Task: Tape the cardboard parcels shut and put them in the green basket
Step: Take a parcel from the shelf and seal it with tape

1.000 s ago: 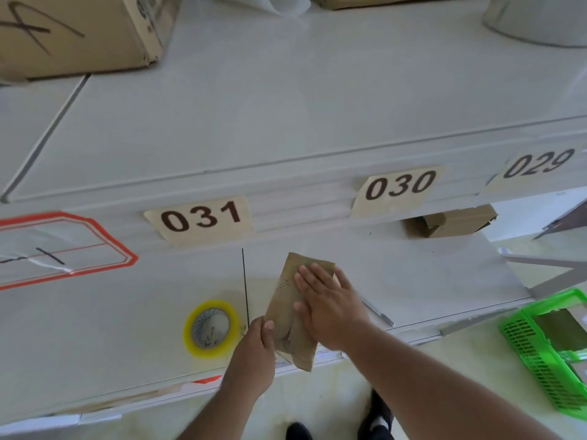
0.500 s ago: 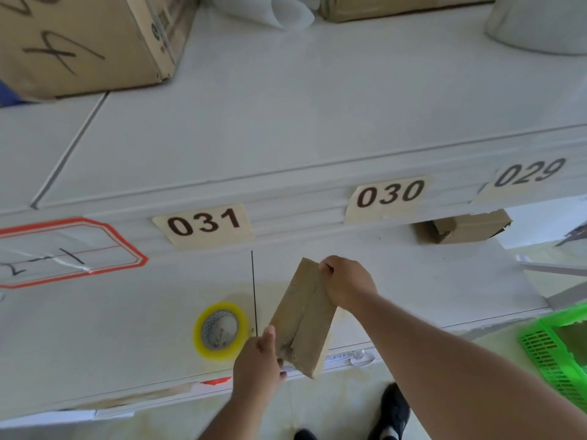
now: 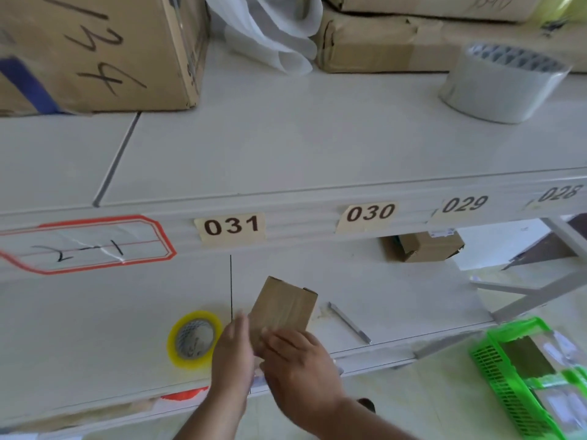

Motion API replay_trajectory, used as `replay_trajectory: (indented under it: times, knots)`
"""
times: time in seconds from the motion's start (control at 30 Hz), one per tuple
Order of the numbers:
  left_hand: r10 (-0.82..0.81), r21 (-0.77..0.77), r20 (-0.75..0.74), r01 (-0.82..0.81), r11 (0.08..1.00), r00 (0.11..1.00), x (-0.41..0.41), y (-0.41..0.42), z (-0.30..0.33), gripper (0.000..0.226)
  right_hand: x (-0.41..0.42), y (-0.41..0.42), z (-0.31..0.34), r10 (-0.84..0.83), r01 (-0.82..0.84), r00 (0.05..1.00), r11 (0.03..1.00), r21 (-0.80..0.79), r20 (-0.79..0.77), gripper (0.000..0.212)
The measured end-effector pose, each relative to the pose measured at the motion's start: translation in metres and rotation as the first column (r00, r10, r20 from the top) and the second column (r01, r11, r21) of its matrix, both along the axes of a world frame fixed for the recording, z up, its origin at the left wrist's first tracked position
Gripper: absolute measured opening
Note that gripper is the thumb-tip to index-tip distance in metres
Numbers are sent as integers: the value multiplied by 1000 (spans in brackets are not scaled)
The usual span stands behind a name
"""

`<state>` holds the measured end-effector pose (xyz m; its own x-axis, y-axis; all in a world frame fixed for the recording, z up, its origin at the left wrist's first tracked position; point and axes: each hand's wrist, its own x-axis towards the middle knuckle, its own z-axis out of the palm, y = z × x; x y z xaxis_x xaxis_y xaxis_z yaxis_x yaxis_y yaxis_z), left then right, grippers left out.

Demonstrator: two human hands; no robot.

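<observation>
1. The small cardboard parcel point(image 3: 282, 308) stands on the lower shelf point(image 3: 397, 300), its near end between both hands.
2. The left hand point(image 3: 233, 354) presses straight fingers against its side.
3. The right hand point(image 3: 298, 360) lies over its near end with its fingers blurred; grip unclear.
4. A yellow tape roll point(image 3: 194, 338) lies just left of the left fingers.
5. The green basket point(image 3: 495, 376) sits well right of the right hand.

Small parcel point(image 3: 283, 308) on the lower shelf point(image 3: 95, 312) — tape roll point(image 3: 193, 339) to its left, basket point(image 3: 508, 385) off right, another box point(image 3: 424, 247) behind.
</observation>
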<state>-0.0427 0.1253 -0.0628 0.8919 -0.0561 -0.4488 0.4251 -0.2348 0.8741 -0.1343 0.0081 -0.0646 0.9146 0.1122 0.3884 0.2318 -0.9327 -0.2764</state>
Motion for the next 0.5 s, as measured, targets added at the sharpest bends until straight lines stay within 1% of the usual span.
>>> replay_trajectory:
  times: [0.03, 0.1, 0.17, 0.3, 0.37, 0.43, 0.5]
  knots:
    - [-112, 87, 88, 104, 991, 990, -1, -1, 5, 37, 1, 0, 2, -20, 19, 1000, 1000, 20, 10, 32]
    - [-255, 206, 200, 213, 955, 946, -2, -1, 7, 25, 3, -6, 2, -31, 31, 1000, 999, -18, 1, 36]
    - [-295, 232, 225, 243, 942, 929, 0, 3, 1, 23, 7, -14, 2, -64, 62, 998, 995, -80, -27, 38]
    - [-300, 219, 194, 257, 941, 934, 1, 6, -4, 26, 27, -26, 2, -215, 189, 962, 969, -159, -165, 51]
    - [-312, 223, 187, 269, 937, 931, 2, 6, -4, 27, 42, -29, 12, -252, 214, 918, 965, -151, -308, 61]
    - [-331, 257, 200, 276, 926, 922, 3, 6, -2, 29, 56, -35, 25, -260, 239, 823, 965, -108, -505, 69]
    - [-364, 301, 177, 302, 905, 914, 4, 6, -1, 30, 67, -42, 33, -319, 352, 732, 934, -68, -602, 71]
